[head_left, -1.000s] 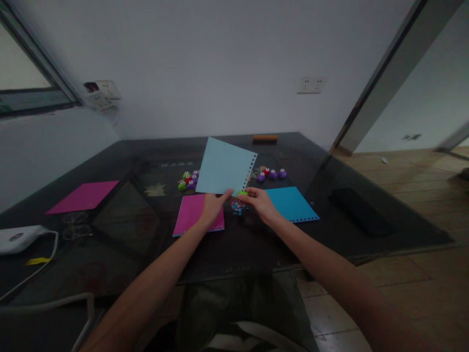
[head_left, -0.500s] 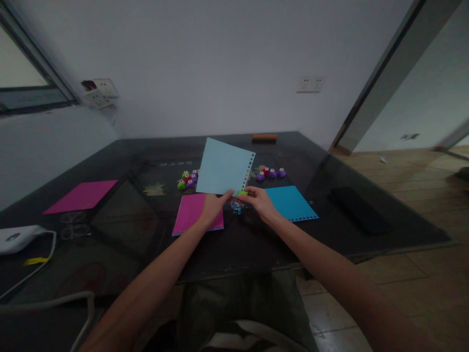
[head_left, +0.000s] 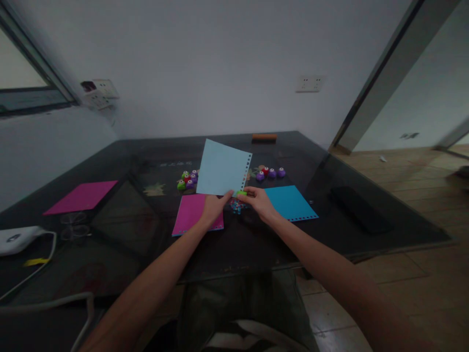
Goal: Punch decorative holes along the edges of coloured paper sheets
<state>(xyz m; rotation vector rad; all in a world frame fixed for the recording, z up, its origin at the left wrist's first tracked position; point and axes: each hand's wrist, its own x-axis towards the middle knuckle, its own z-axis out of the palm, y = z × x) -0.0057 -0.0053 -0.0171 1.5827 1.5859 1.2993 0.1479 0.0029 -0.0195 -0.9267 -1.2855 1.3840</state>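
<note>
My left hand pinches the lower edge of a pale blue sheet of paper, which is held tilted above the table. A row of punched holes runs down the sheet's right edge. At its lower right corner my right hand grips a small green craft punch, partly covered by the fingers. Below the hands lies a heap of tiny blue and red paper bits. Under my left wrist is a stack of pink paper, and a blue sheet with punched edge holes lies by my right wrist.
Several green, red and purple punches sit behind the pink stack, and more purple and red ones stand farther right. A pink sheet, a white power strip, a dark flat object and a brown stick lie on the table.
The pale blue sheet has shifted slightly left and tilted a little, with both hands still at its lower right corner. Otherwise things stay as they were.
</note>
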